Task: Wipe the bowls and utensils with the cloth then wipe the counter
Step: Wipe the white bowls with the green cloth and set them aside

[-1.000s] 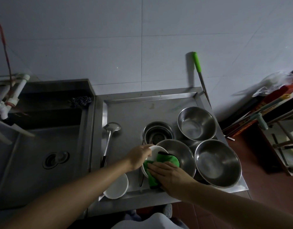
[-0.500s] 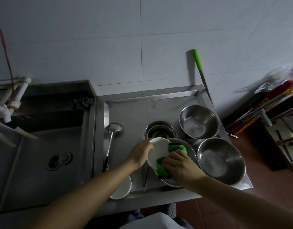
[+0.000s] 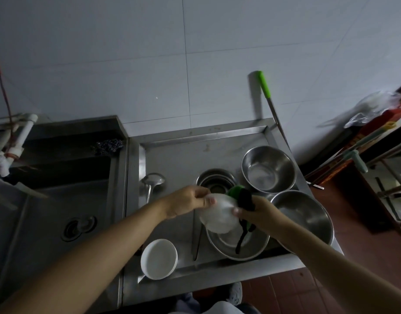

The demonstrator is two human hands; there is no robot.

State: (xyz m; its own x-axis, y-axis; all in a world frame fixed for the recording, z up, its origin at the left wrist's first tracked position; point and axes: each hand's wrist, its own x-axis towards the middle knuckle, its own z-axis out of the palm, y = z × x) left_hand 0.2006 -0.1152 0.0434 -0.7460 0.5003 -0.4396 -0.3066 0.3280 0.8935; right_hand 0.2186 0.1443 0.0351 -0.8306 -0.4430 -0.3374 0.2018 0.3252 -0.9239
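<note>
My left hand [image 3: 190, 201] pinches the rim of a small white bowl [image 3: 218, 215], held tilted above a steel bowl [image 3: 238, 244] on the counter [image 3: 179, 159]. My right hand [image 3: 255, 211] grips the green and black cloth [image 3: 241, 196] against the white bowl's right side; a dark end of the cloth hangs down into the steel bowl. A second white bowl [image 3: 159, 259] sits at the counter's front left. A ladle [image 3: 150, 183] lies at the left. A long utensil [image 3: 196, 241] lies between the white bowl and the steel bowl.
Two large steel bowls [image 3: 269, 169] [image 3: 305, 217] stand at the right, and a stack of small steel bowls [image 3: 215, 180] behind my hands. A green-handled tool [image 3: 266, 92] leans on the tiled wall. The sink [image 3: 59, 200] with a scourer [image 3: 109, 146] lies left.
The white bowl has been turned over and raised a little, so its outside now faces me. My right hand with the cloth moved from the bowl's inside to its right edge.
</note>
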